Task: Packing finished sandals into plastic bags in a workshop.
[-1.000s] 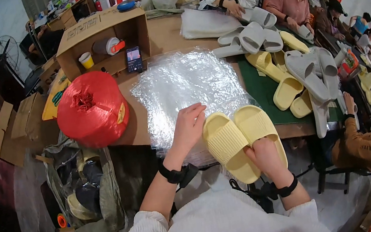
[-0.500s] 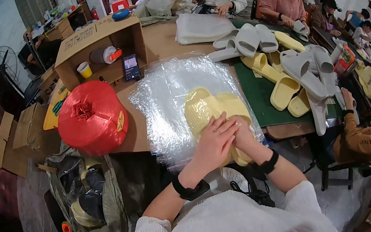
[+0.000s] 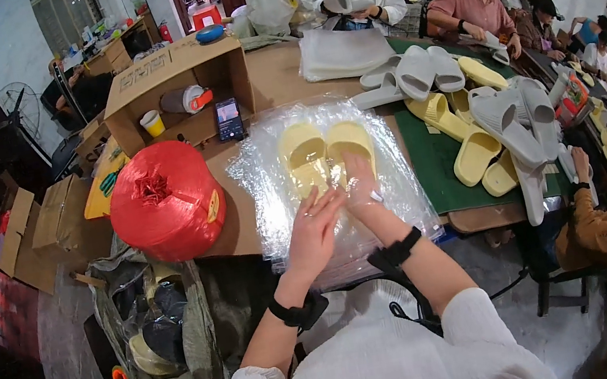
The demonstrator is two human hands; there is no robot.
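A pair of pale yellow slippers, the left slipper (image 3: 302,145) and the right slipper (image 3: 347,135), lies side by side with toes pointing away from me. They look covered by clear plastic, on a stack of clear plastic bags (image 3: 268,208). My right hand (image 3: 359,182) reaches forward into the right slipper's opening, seemingly under the plastic. Its fingertips are hidden there. My left hand (image 3: 318,226) is beside it, palm down with fingers stretched out, over the near end of the left slipper and the plastic.
Left of the stack are a big red twine roll (image 3: 166,203), a cardboard box (image 3: 173,70) and a phone (image 3: 229,120). Grey slippers (image 3: 414,72) and yellow slippers (image 3: 470,156) are piled on the green mat (image 3: 435,199) to the right. Several people work beyond.
The yellow slippers have moved away from me and now lie straight side by side. My hands, previously overlapping on them, have separated; the right has reached farther forward into a slipper.
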